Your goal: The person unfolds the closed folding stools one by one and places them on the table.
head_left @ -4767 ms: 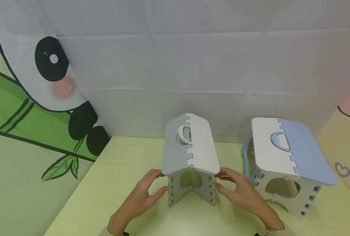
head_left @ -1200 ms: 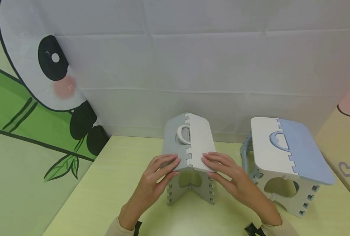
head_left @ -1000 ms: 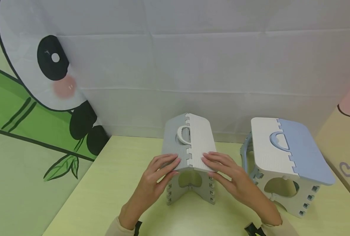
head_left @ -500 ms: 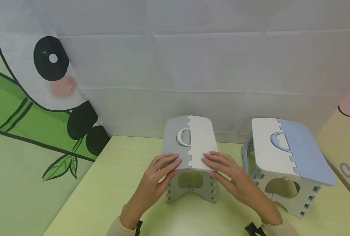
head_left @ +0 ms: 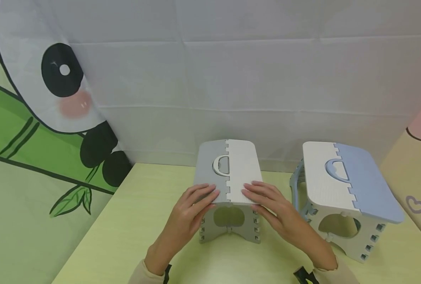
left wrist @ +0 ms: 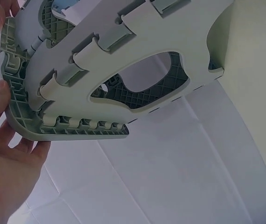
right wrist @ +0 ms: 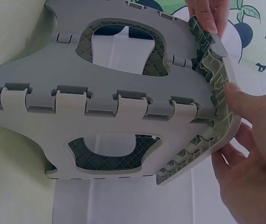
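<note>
A small grey-and-white folding stool (head_left: 244,165) stands on the table, its top flat and its handle loop lying at the centre seam. My left hand (head_left: 182,217) holds the near left corner, fingers over the grey half. On the white half, my right hand (head_left: 286,213) holds the near right corner in the same way. The left wrist view shows the left thumb on the ribbed rim of the stool (left wrist: 100,60), with fingers on the outer side. In the right wrist view, the right thumb likewise lies against the rim of the stool (right wrist: 179,140).
A larger white-and-blue folding stool (head_left: 368,181) stands unfolded to the right, close to my right forearm. Behind the pale yellow table (head_left: 132,221) hangs a white cloth (head_left: 210,79) with a panda drawing at the left.
Both hands have moved from the stool's sides onto its top. The peaked top has flattened, and the legs have spread apart a little. The larger stool has stayed where it was.
</note>
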The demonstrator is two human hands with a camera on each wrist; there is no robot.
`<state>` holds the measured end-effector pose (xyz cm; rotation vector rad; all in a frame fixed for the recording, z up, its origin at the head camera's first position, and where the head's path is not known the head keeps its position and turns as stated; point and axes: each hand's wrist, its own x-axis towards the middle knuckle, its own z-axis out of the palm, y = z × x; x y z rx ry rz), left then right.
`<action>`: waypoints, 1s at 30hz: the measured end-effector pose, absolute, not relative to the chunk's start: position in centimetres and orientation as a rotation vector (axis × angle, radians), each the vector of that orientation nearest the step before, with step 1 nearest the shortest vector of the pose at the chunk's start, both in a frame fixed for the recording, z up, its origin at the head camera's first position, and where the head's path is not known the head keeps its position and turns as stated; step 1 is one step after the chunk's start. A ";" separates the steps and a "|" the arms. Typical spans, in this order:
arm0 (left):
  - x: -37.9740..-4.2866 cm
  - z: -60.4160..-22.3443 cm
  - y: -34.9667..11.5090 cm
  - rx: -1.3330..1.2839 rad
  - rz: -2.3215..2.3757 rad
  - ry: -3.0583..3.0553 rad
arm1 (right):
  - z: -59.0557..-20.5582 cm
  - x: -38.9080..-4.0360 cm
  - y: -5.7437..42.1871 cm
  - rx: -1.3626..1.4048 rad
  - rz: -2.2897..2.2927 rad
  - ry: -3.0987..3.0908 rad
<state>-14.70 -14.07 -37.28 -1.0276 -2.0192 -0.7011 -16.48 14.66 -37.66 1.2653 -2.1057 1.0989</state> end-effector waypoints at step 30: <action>-15.2 -37.4 -13.8 -0.976 -0.612 -2.041 | -37.5 -16.4 14.7 1.191 1.084 -2.219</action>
